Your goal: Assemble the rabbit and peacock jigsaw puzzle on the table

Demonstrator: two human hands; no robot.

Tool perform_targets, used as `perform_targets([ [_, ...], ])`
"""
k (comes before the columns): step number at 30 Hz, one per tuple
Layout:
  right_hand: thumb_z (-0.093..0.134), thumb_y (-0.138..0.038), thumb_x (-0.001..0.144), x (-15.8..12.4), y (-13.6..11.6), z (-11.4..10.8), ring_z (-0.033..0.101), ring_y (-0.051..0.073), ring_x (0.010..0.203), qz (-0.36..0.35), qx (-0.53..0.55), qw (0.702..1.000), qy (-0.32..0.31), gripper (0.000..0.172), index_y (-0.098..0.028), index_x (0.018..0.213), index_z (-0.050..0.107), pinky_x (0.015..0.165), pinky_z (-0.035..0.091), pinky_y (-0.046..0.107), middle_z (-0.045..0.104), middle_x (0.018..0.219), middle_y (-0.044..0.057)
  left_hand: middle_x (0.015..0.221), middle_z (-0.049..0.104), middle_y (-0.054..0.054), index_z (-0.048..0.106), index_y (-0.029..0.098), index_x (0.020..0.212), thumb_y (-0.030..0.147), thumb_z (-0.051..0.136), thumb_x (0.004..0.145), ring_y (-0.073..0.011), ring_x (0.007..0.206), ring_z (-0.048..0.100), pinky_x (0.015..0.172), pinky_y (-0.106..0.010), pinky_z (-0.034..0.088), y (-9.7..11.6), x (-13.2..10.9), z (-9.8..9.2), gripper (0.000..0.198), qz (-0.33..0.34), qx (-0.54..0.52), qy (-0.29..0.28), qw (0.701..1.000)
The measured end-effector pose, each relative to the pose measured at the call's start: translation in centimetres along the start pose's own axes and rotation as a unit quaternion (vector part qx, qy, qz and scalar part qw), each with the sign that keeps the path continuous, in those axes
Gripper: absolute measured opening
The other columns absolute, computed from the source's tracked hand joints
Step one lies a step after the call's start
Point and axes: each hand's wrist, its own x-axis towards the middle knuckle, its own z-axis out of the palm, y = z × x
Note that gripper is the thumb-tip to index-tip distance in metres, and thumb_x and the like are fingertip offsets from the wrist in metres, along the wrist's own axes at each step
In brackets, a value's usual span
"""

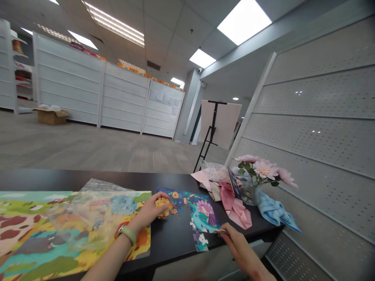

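Black tabletop (pixel 58 181), left hand (pixel 146 214) on puzzle pieces (pixel 162 207), right hand (pixel 238 246) pinching one

Our left hand (pixel 149 212) lies palm-down at about 7 o'clock, its fingers loosely curled and pointing toward 2 o'clock, with the left wrist (pixel 126 234) bent slightly and the left forearm (pixel 107 261) coming in from the bottom edge of the view. Our right hand (pixel 238 248) sits well apart at about 5 o'clock, its thumb and forefinger (pixel 224 231) pinched together with their tips toward 10 o'clock, and the right forearm (pixel 259 271) runs out past the bottom edge.
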Motion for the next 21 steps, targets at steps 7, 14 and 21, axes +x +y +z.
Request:
perform_targets([
  [7,0.039,-0.035,0.106,0.5,0.0,1.0,0.071,0.018,0.085,-0.018,-0.022,0.999,0.03,0.027,-0.022,0.107,0.062,0.077,0.055,0.027,0.075,0.094,0.004,0.087,0.061,0.0,0.059,0.021,0.105,0.048,0.079,0.076,-0.0178,0.072,0.064,0.059,-0.033,0.061,0.4,0.0,0.2,0.045,-0.005,0.011,0.008,1.0],
  [14,0.065,-0.023,0.089,-1.3,-3.0,6.5,0.062,0.032,0.125,-0.197,-0.191,0.962,-0.003,0.063,-0.03,0.148,0.048,0.1,0.055,0.044,0.059,0.147,0.007,0.087,0.061,0.001,0.058,0.021,0.106,0.048,0.079,0.076,-0.0172,0.073,0.064,0.062,-0.033,0.062,0.3,0.0,0.1,0.045,-0.008,0.009,0.007,1.0],
  [21,0.044,-0.006,0.092,-0.2,-2.4,5.8,0.067,0.022,0.114,-0.165,-0.113,0.978,0.055,0.05,-0.022,0.138,0.057,0.099,0.055,0.035,0.073,0.124,0.01,0.086,0.065,0.0,0.057,0.022,0.105,0.049,0.08,0.075,-0.0159,0.069,0.064,0.061,-0.031,0.061,0.1,0.1,0.3,0.046,-0.017,0.002,0.002,1.0],
])
